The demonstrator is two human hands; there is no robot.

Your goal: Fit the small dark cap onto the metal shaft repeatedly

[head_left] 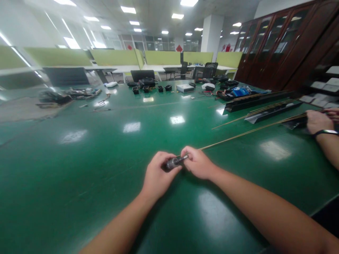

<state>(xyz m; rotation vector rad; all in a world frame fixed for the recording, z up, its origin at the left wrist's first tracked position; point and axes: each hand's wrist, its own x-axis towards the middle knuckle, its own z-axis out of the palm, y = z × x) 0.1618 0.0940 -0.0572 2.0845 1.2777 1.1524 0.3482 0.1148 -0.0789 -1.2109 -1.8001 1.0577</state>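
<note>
My left hand [158,174] is closed around a dark grey cylindrical tool [173,162] with a narrower, shiny front end. Right beside it, my right hand [198,163] pinches at that front end, where the long thin brass-coloured rods [234,137] come in. The exact kind of the tool cannot be made out, and the rod ends are hidden by my fingers. From my right hand the rods run up and right across the green table [111,197] to another person's hand [319,121], which wears a dark wristband.
Black angled channels [267,112] holding more thin rods lie at the right. Several small black boxes [146,89], a white box [184,87] and a tool pile with a blue item [240,91] stand farther back. Coiled cables [82,93] lie at the far left.
</note>
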